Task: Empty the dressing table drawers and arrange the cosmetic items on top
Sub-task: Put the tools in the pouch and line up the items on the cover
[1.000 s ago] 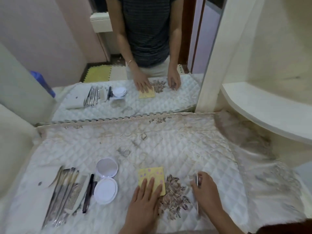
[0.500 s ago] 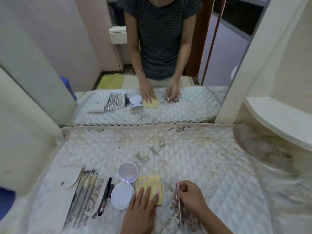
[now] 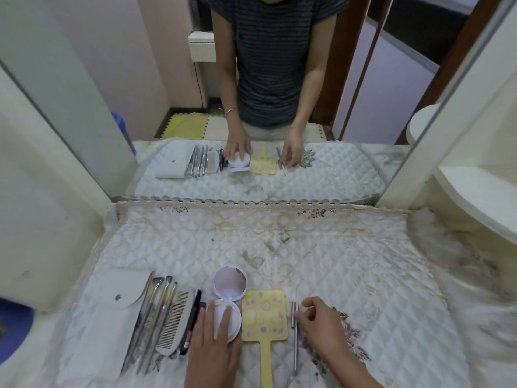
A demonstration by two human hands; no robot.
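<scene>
My left hand (image 3: 215,345) lies over the base of an open round white compact (image 3: 230,284), fingers cupped on it; the mirrored lid stands open behind. Just right of it, a yellow hand mirror (image 3: 264,315) lies flat with its handle toward me. My right hand (image 3: 321,323) pinches the top of a thin metal tool (image 3: 295,348) that lies along the mirror's right side, next to a shorter metal stick. All of it rests on the quilted white cover (image 3: 279,247) of the dressing table.
To the left lie a black pencil (image 3: 191,323), a comb (image 3: 174,323), several metal tools (image 3: 151,317) and a white pouch (image 3: 112,312). A large wall mirror (image 3: 251,93) stands behind. A white shelf (image 3: 475,197) juts out at the right.
My left hand has gone from the yellow mirror to the compact. My right hand has brought the thin tool in beside the mirror and laid it down. The view has tilted up.
</scene>
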